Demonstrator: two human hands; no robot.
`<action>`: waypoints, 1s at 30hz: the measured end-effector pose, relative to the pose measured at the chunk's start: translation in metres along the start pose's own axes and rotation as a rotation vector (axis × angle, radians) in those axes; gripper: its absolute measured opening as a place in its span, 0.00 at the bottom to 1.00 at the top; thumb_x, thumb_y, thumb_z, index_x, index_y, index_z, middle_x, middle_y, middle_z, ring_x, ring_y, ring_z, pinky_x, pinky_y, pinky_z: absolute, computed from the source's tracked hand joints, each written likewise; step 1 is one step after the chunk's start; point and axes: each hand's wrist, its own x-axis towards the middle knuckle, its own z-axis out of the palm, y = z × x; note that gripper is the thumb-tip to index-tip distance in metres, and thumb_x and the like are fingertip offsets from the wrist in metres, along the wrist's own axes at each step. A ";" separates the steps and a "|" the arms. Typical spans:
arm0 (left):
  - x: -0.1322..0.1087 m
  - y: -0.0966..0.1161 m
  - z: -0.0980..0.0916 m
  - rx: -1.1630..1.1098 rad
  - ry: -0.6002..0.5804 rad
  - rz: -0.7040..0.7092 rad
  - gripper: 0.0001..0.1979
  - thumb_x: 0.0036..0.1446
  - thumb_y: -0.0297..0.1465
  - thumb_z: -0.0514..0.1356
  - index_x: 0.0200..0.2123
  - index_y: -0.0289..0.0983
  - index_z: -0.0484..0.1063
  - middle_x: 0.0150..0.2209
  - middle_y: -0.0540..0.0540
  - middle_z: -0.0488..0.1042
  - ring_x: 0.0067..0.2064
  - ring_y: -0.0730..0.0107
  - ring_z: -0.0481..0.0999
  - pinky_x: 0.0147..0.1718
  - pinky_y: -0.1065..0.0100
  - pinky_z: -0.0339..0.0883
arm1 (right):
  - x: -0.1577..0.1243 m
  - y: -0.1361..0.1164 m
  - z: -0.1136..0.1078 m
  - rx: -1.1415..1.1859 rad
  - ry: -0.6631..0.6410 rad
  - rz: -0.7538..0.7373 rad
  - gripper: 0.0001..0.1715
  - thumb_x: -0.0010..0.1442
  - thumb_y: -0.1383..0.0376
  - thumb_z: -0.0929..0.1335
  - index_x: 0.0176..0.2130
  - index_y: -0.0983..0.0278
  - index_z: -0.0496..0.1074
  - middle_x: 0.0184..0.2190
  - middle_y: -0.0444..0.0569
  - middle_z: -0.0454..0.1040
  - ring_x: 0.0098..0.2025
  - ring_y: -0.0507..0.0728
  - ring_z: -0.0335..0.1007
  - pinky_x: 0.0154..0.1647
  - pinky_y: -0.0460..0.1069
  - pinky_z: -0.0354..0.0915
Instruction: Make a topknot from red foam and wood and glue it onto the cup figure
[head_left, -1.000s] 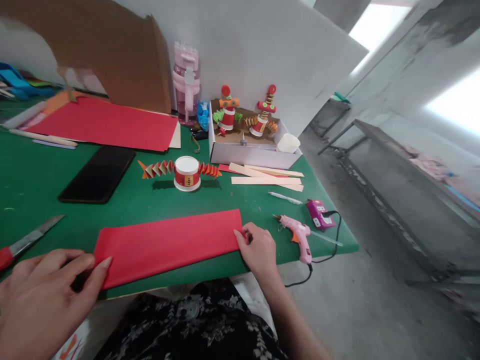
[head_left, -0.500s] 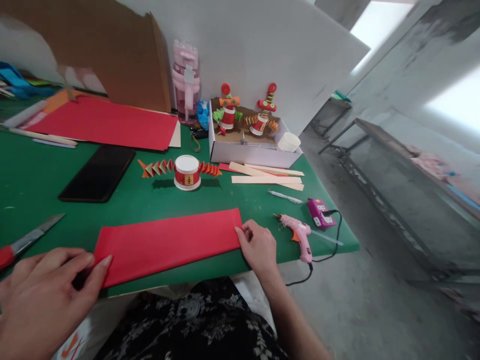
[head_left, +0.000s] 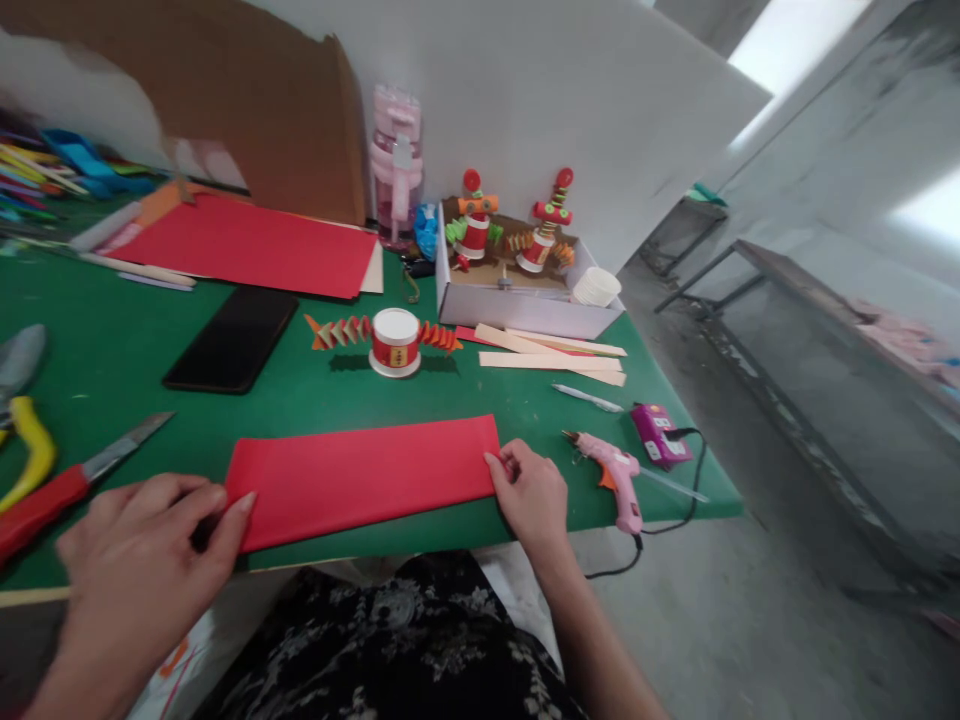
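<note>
A long folded red paper sheet (head_left: pixel 360 478) lies near the front edge of the green table (head_left: pixel 112 350). My left hand (head_left: pixel 146 555) pinches its left end between thumb and fingers. At the sheet's right end, my right hand (head_left: pixel 531 495) grips the edge with curled fingers. Both hands rest on the table surface.
A red-handled knife (head_left: pixel 75 482) and yellow-handled scissors (head_left: pixel 26 440) lie left of the sheet. A black phone (head_left: pixel 232 340), a paper-cup craft (head_left: pixel 395 342), a white box of crafts (head_left: pixel 525 295), wooden strips (head_left: pixel 547 355), a pink glue gun (head_left: pixel 615 475), and a larger red sheet (head_left: pixel 247 245) are further back.
The camera has turned left, bringing the scissors into view. Both hands still hold the same ends of the red sheet.
</note>
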 end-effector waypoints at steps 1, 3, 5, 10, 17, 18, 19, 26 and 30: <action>0.002 0.009 -0.005 0.054 0.008 0.000 0.19 0.63 0.42 0.49 0.27 0.40 0.72 0.36 0.40 0.73 0.40 0.52 0.66 0.34 0.59 0.54 | 0.000 0.001 0.000 0.006 0.012 -0.008 0.21 0.65 0.53 0.62 0.26 0.60 0.68 0.18 0.41 0.69 0.23 0.52 0.65 0.29 0.47 0.53; 0.005 0.022 -0.012 0.090 0.006 0.015 0.19 0.63 0.40 0.50 0.25 0.40 0.72 0.34 0.42 0.75 0.38 0.54 0.67 0.34 0.59 0.55 | 0.001 0.002 0.001 0.017 0.024 -0.014 0.23 0.65 0.49 0.61 0.26 0.60 0.68 0.18 0.42 0.69 0.22 0.53 0.65 0.28 0.47 0.52; 0.006 0.028 -0.013 0.100 0.009 0.006 0.18 0.63 0.39 0.51 0.25 0.40 0.73 0.34 0.42 0.75 0.39 0.54 0.68 0.35 0.59 0.57 | 0.003 0.004 0.002 0.023 0.019 -0.010 0.25 0.65 0.47 0.60 0.25 0.60 0.67 0.18 0.43 0.69 0.21 0.53 0.64 0.28 0.47 0.52; 0.004 0.030 -0.012 0.078 0.004 -0.038 0.15 0.62 0.36 0.53 0.26 0.40 0.73 0.35 0.43 0.75 0.41 0.55 0.69 0.38 0.58 0.58 | 0.005 0.005 0.003 0.019 0.014 0.003 0.29 0.64 0.43 0.58 0.26 0.60 0.67 0.19 0.45 0.71 0.22 0.54 0.65 0.25 0.47 0.50; 0.005 0.033 -0.013 0.069 -0.008 -0.132 0.11 0.60 0.37 0.54 0.29 0.39 0.71 0.35 0.42 0.74 0.41 0.54 0.70 0.38 0.58 0.61 | 0.005 0.004 0.003 0.009 0.044 -0.007 0.31 0.64 0.41 0.56 0.25 0.60 0.66 0.19 0.45 0.71 0.21 0.55 0.65 0.25 0.47 0.50; 0.005 0.033 -0.012 0.069 -0.001 -0.151 0.11 0.60 0.38 0.54 0.32 0.39 0.71 0.37 0.42 0.74 0.41 0.54 0.70 0.39 0.58 0.62 | 0.005 0.004 0.003 0.012 0.045 -0.010 0.31 0.64 0.41 0.56 0.25 0.60 0.67 0.19 0.45 0.71 0.21 0.55 0.65 0.25 0.48 0.51; 0.005 0.032 -0.011 0.064 0.008 -0.161 0.11 0.60 0.38 0.54 0.36 0.39 0.71 0.39 0.41 0.74 0.42 0.54 0.71 0.40 0.57 0.63 | 0.005 0.005 0.003 0.015 0.045 -0.013 0.31 0.64 0.41 0.56 0.25 0.59 0.67 0.19 0.45 0.71 0.21 0.55 0.65 0.25 0.48 0.51; 0.001 0.027 -0.009 0.035 0.030 -0.098 0.16 0.62 0.38 0.53 0.50 0.41 0.71 0.47 0.39 0.72 0.47 0.52 0.72 0.45 0.56 0.65 | 0.005 0.006 0.004 0.003 0.059 -0.032 0.32 0.64 0.40 0.56 0.25 0.59 0.67 0.19 0.45 0.71 0.21 0.55 0.65 0.25 0.48 0.51; 0.000 0.023 -0.011 0.045 0.057 -0.044 0.15 0.62 0.38 0.51 0.44 0.41 0.74 0.44 0.38 0.75 0.42 0.51 0.73 0.39 0.56 0.66 | 0.002 0.006 0.002 -0.010 0.088 -0.101 0.29 0.67 0.46 0.57 0.24 0.60 0.65 0.17 0.43 0.70 0.20 0.54 0.65 0.25 0.47 0.52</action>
